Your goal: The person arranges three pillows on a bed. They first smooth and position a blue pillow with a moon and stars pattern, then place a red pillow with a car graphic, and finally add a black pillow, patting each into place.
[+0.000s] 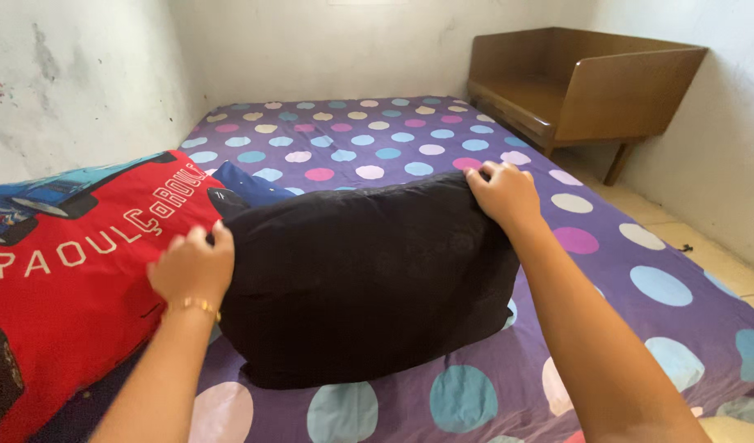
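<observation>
black fabric fills the space between the two hands: a plump pillow (369,279) standing on its lower edge on the bed (606,271), its long axis running from one hand across to the other. it lies straight ahead of the person, leaning a little away, its top edge highest under the right hand.

the left hand (192,267) sits at the pillow's near-left upper corner, fingers curled over the edge and closed on the cloth, a thin gold bracelet (195,305) on the wrist. the right hand (501,193) reaches farther out and grips the far-right upper corner, fingers bent over the seam and pinching it; how deep the thumb goes behind cannot quite be made out. both hands are grasping, neither loose. the left is the nearer one to the body, the right arm stretched longer.

just left of the left hand, touching the black pillow, lies a red pillow (73,271) with white lettering and a blue printed picture. beyond the left hand, between the two pillows, a dark blue cloth (250,184) pokes out. the sheet beneath is purple with pale dots. well beyond the right hand, against the wall, stands a brown wooden bench (582,82).
</observation>
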